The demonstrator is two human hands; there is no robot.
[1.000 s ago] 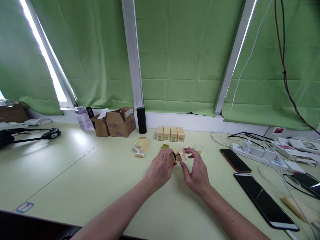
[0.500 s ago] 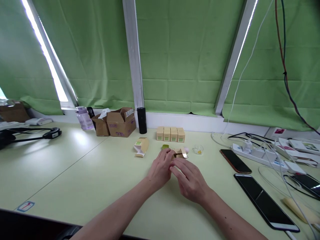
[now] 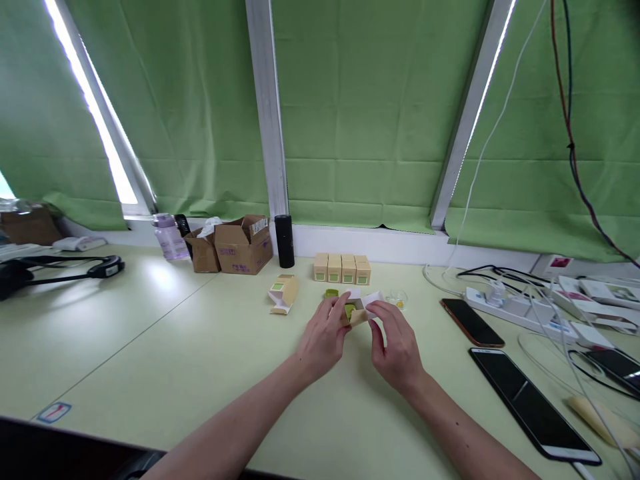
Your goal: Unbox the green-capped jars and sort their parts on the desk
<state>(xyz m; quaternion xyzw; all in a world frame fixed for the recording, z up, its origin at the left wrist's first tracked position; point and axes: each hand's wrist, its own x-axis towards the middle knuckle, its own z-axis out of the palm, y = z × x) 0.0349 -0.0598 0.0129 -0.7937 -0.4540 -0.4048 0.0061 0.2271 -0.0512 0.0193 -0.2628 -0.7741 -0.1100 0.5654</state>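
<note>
My left hand [image 3: 324,335] and my right hand [image 3: 396,340] meet over the middle of the pale green table [image 3: 200,347], both pinching a small tan carton [image 3: 356,311]. The carton's white flaps stand open and something green shows inside it. A small green object [image 3: 331,293] lies just behind my left fingers. Beyond it a row of several closed tan cartons [image 3: 341,268] stands side by side. Another tan carton [image 3: 283,293] lies on its side with its end open, to the left of my hands.
Two brown cardboard boxes [image 3: 234,252], a purple bottle [image 3: 163,237] and a black cylinder [image 3: 285,241] stand near the window sill. A clear small dish [image 3: 397,299] sits right of the carton. Phones [image 3: 531,401], a power strip [image 3: 520,310] and cables crowd the right side.
My right hand swept left across the carton, then drew back to its right side. The carton's white flaps are now spread open, showing green inside. My left hand stayed on it.
</note>
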